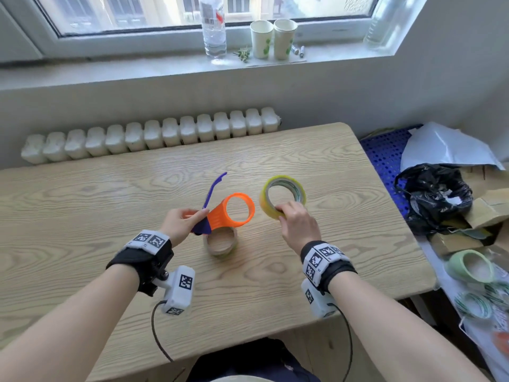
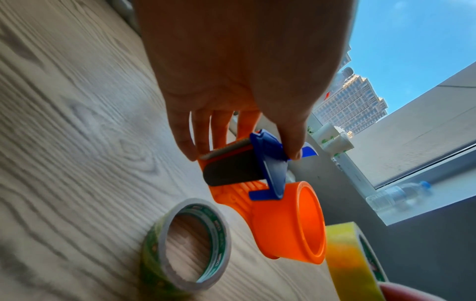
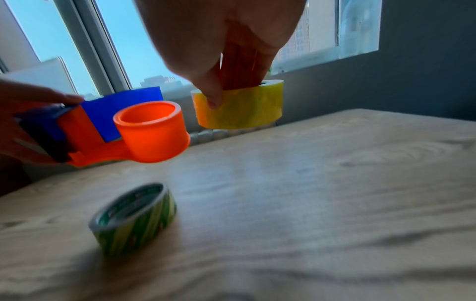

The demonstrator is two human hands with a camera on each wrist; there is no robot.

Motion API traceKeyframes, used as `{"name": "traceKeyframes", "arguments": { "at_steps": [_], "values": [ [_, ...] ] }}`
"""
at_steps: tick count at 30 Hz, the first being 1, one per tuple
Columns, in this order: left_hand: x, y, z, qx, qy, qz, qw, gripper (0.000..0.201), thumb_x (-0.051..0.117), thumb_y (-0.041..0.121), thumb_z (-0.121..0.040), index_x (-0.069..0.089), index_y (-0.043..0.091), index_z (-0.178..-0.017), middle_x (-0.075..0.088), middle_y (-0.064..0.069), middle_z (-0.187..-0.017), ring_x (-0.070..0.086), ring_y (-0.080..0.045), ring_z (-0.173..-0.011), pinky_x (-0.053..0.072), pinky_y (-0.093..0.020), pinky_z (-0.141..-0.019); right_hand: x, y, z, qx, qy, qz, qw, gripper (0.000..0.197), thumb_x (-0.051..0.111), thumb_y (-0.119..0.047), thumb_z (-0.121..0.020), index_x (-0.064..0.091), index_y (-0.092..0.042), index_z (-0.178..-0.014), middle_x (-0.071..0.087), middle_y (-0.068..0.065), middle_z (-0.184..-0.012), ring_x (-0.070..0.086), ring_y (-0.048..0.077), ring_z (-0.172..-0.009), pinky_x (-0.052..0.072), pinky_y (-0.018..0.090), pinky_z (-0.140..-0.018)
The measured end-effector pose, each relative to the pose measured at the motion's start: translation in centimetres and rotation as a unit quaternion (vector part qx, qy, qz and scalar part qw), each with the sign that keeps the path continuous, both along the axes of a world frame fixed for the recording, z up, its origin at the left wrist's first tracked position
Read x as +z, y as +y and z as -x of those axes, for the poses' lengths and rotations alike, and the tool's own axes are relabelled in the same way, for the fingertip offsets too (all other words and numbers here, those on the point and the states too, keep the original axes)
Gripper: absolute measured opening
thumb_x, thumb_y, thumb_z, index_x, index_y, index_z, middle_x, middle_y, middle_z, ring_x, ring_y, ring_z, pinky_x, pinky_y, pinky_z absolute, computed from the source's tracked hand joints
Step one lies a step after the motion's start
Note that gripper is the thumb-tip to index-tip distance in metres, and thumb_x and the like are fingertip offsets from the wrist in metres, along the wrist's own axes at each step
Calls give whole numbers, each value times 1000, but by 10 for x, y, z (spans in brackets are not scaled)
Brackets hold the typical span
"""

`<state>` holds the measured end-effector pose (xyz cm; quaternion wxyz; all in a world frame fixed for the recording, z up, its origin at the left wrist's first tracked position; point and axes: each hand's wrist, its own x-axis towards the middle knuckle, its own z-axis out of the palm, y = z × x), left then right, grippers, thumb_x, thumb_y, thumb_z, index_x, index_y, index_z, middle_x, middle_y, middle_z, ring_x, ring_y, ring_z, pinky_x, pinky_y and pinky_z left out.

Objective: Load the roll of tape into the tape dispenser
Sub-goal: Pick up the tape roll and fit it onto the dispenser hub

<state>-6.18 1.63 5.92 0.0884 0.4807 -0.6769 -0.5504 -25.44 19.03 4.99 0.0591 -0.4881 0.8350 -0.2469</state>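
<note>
A: Where's the yellow roll of clear tape (image 1: 283,196)?
B: Pinched in the right hand (image 1: 297,226), above the wooden table (image 1: 344,244), just beside the orange plastic dispenser with blue flap (image 1: 230,209).
A: And the dispenser?
B: The left hand (image 1: 179,223) grips its handle end (a near-empty tape roll (image 1: 221,242) lies beneath).

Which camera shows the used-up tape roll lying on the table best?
The left wrist view: the used-up roll is close, its hollow core showing. The right wrist view blurs it; in the head view the dispenser partly covers it.
</note>
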Motion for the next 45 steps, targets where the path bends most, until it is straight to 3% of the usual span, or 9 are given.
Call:
{"name": "traceKeyframes", "arguments": {
  "at_steps": [4,11,17,20,28,32,35,40,45],
  "values": [
    [23,-6,8,7,22,14,1000,28,56,18,-90,67,-5,-100,58,12,-37,52,2,-35,35,-6,-38,32,-21,-5,46,8,61,997,24,60,1,-77,65,-4,-100,66,13,-95,61,32,-93,49,34,-76],
    [53,-12,15,11,34,40,999,28,54,24,-91,66,2,-104,61,-3,-70,53,-11,-59,41,-10,-46,60,-41,-22,121,36,93,988,26,62,1,-76,65,-3,-102,65,14,-91,61,33,-88,51,36,-76],
    [55,-19,14,3,40,65,997,24,56,27,-89,69,8,-93,60,4,-61,53,4,-40,36,-6,-41,71,-55,-31,160,75,105,979,26,69,3,-71,66,-4,-96,66,11,-83,63,29,-77,52,30,-69],
    [58,-20,15,16,74,57,995,17,56,21,-90,67,9,-83,60,7,-52,54,-1,-40,35,-6,-39,66,-61,-33,175,95,105,974,28,71,3,-69,66,-7,-94,65,7,-79,61,25,-72,49,29,-68],
    [57,-26,6,23,86,36,995,23,54,22,-91,67,3,-88,60,0,-57,54,0,-39,36,-8,-39,51,-71,-31,202,127,84,967,30,71,5,-67,67,-9,-93,65,5,-80,61,23,-71,51,28,-65],
    [56,-26,2,25,79,34,996,21,54,25,-91,64,11,-78,60,-2,-62,56,-3,-44,38,-8,-40,49,-74,-33,214,139,86,963,31,73,7,-64,68,-8,-90,65,4,-79,61,23,-70,51,26,-63],
    [57,-23,1,38,87,24,995,19,54,23,-91,64,9,-84,59,-4,-62,56,0,-38,39,-8,-39,49,-76,-32,220,149,94,959,30,76,7,-62,69,-8,-87,64,3,-78,61,21,-68,49,25,-59],
    [55,-25,0,51,69,4,996,22,55,31,-89,66,13,-94,62,-4,-69,57,-17,-63,42,-22,-57,47,-79,-26,224,166,114,954,30,75,8,-63,70,-8,-88,64,4,-78,60,21,-68,52,28,-57],
    [61,-25,1,52,80,-21,995,28,56,35,-88,68,12,-99,66,-12,-76,59,-23,-66,43,-27,-61,53,-79,-20,224,191,140,945,31,78,6,-61,72,-7,-88,66,4,-77,62,21,-66,49,24,-56]
  ]
}}
